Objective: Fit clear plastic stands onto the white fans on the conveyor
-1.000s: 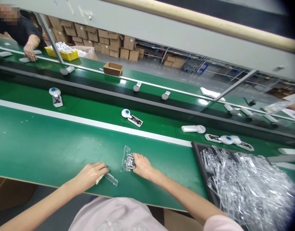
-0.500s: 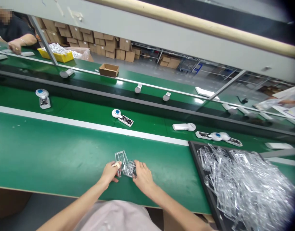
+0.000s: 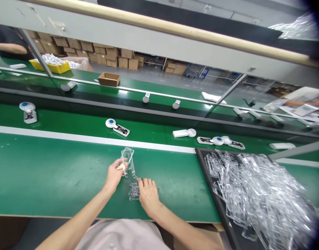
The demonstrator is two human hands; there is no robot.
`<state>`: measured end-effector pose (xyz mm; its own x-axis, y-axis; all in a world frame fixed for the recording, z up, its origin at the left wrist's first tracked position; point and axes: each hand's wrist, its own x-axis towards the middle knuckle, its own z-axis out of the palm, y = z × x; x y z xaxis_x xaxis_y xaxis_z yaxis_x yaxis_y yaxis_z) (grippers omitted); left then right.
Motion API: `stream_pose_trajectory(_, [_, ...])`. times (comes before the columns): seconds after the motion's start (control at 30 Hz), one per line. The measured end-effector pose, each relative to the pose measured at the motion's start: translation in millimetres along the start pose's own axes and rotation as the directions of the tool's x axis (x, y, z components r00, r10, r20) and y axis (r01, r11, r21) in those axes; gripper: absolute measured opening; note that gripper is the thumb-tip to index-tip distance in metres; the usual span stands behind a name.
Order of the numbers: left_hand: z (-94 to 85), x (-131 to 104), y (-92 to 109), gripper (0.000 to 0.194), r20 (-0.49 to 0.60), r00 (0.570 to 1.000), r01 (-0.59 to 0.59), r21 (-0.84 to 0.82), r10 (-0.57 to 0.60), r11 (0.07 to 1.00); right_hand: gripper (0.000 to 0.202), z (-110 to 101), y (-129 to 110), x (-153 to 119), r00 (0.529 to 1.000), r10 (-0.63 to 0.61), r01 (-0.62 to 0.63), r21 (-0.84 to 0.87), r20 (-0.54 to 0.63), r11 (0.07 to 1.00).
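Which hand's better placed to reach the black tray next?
Likely the right hand: it's nearer the black tray, though touching clear pieces. The left hand is farther off, holding clear parts.

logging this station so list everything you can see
Work surface: one, green, foreground
Clear parts: several, transparent, centre foreground
Black tray: one, black, right foreground
Part pile: uncountable, transparent, in tray
Paddle devices: at least five, white, midground
Farther devices: several, white and grey, behind
Yellow bin: one, yellow, far left
Open box: one, brown, left back
Cardboard boxes: many, brown, background
Co-workers: two, dark and pale clothes, left and right edges
Left hand: one, bare, holding clear parts
Right hand: one, bare, touching clear parts
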<state>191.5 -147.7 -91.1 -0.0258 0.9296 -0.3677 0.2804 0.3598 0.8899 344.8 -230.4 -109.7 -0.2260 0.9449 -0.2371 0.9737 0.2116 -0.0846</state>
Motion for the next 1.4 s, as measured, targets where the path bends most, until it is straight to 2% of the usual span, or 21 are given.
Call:
stream_pose_trajectory(0.1, [-20.2,12,15,0.055,0.076,0.993,-0.097,0.134,0.087,0.986,0.060,1,10,-3,0.994,0.110,-0.112,0.100,0.030,0.989])
stream_pose_trajectory(0.2, [-33.3,26,17,0.032,0.268,0.963,-0.128,0.327,0.038,0.936,0.057,-7,29,-9,0.982,0.187,-0.181,0.239,-0.003,0.954])
stream_pose_trajectory(0.27, [-31.9,34,13,0.025,0.376,0.926,-0.145,0.410,-0.022,0.900,0.060,-17,41,-12,0.985,0.157,-0.129,0.295,-0.076,0.947])
stream_pose_trajectory(0.37, [-21.8,40,6,0.035,0.441,0.897,-0.168,0.427,-0.042,0.888,0.064,-31,48,-11,0.985,0.008,0.040,0.276,-0.172,0.960])
stream_pose_trajectory(0.43, [-19.4,40,2,0.043,0.428,0.904,-0.167,0.391,-0.018,0.905,0.063,-37,42,-4,0.976,-0.103,0.145,0.221,-0.193,0.964])
stream_pose_trajectory(0.5, [-25.0,36,-3,0.050,0.368,0.930,-0.132,0.340,-0.002,0.931,0.061,-38,31,7,0.963,-0.197,0.227,0.161,-0.186,0.961])
stream_pose_trajectory(0.57, [-36.0,27,-10,0.059,0.281,0.959,-0.050,0.282,-0.033,0.958,0.059,-34,18,22,0.948,-0.271,0.290,0.104,-0.167,0.951])
stream_pose_trajectory(0.63, [-46.5,16,-18,0.067,0.227,0.968,0.061,0.208,-0.108,0.976,0.059,-27,5,36,0.932,-0.334,0.345,0.059,-0.143,0.937])
stream_pose_trajectory(0.7, [-51.6,4,-26,0.067,0.240,0.955,0.147,0.125,-0.174,0.981,0.065,-20,-4,49,0.918,-0.379,0.384,0.028,-0.115,0.923])
stream_pose_trajectory(0.8, [-48.3,-12,-33,0.059,0.288,0.928,0.282,-0.129,-0.236,0.951,0.079,-15,-10,59,0.922,-0.383,0.384,0.018,-0.066,0.923])
stream_pose_trajectory(0.9, [-41.7,-20,-34,0.048,0.287,0.896,0.431,-0.379,-0.339,0.819,0.062,-17,-8,58,0.937,-0.348,0.349,0.031,-0.043,0.937])
stream_pose_trajectory(0.97, [-37.6,-20,-30,0.045,0.279,0.887,0.459,-0.437,-0.369,0.773,0.054,-19,-2,55,0.957,-0.289,0.291,0.102,-0.034,0.951])
stream_pose_trajectory(1.07, [-22.8,-12,-18,0.054,0.282,0.915,0.391,-0.443,-0.289,0.807,0.065,-23,13,48,0.995,-0.097,0.087,0.331,0.012,0.940])
stream_pose_trajectory(1.1, [-14.0,-9,-13,0.058,0.281,0.927,0.352,-0.425,-0.248,0.834,0.069,-24,20,45,0.999,-0.014,-0.009,0.424,0.050,0.906])
stream_pose_trajectory(1.17, [8.0,-3,-3,0.065,0.290,0.942,0.278,-0.388,-0.170,0.879,0.066,-29,39,36,0.980,0.155,-0.201,0.599,0.127,0.775])
stream_pose_trajectory(1.27, [38.0,1,9,0.071,0.301,0.945,0.228,-0.338,-0.124,0.913,0.050,-46,84,10,0.894,0.430,-0.382,0.724,0.130,0.574])
stream_pose_trajectory(1.33, [48.0,4,13,0.071,0.326,0.929,0.268,-0.270,-0.174,0.925,0.044,-63,130,-13,0.805,0.589,-0.456,0.704,0.066,0.544])
stream_pose_trajectory(1.4, [50.7,9,15,0.069,0.377,0.888,0.354,-0.193,-0.264,0.915,0.043,-81,185,-39,0.699,0.715,-0.557,0.651,0.032,0.516])
